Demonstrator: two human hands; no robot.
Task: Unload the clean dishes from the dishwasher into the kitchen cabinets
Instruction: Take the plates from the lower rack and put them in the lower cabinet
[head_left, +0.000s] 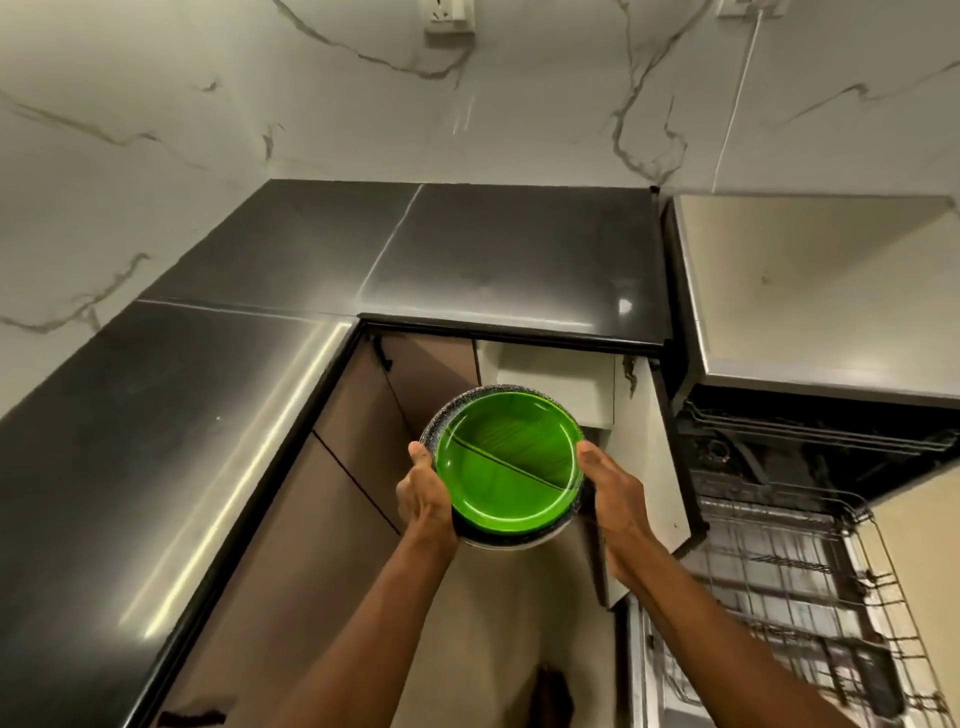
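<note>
Green plate stack (506, 467) gripped between both hands (423, 499) (618, 499).

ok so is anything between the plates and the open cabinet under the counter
Nothing visible does. The left hand and right hand hold the plates just before the open cabinet; its door is swung aside, and only the counter edge overhangs above.

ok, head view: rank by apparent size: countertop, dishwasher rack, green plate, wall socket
1. countertop
2. dishwasher rack, cut off by the frame
3. green plate, near the camera, so it looks bigger
4. wall socket, far off, cropped at top
</note>
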